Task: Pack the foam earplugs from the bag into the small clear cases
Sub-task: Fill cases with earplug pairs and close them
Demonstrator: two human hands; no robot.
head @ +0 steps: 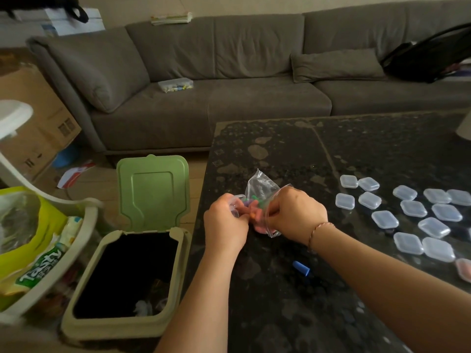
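A small clear plastic bag (258, 187) with coloured foam earplugs (252, 203) inside sits above the dark stone table (280, 301). My left hand (225, 222) grips the bag's left edge and my right hand (295, 215) pinches its right edge, both near the table's left side. One blue earplug (301, 268) lies loose on the table under my right forearm. Several small clear cases (413, 220) lie closed on the table to the right. One case at the right edge (464, 270) holds something pinkish.
An open bin with a green lid (153, 192) stands on the floor left of the table. A white basket with snack bags (46, 245) is further left. A grey sofa (229, 72) runs behind the table, and a cardboard box (38, 118) stands at left.
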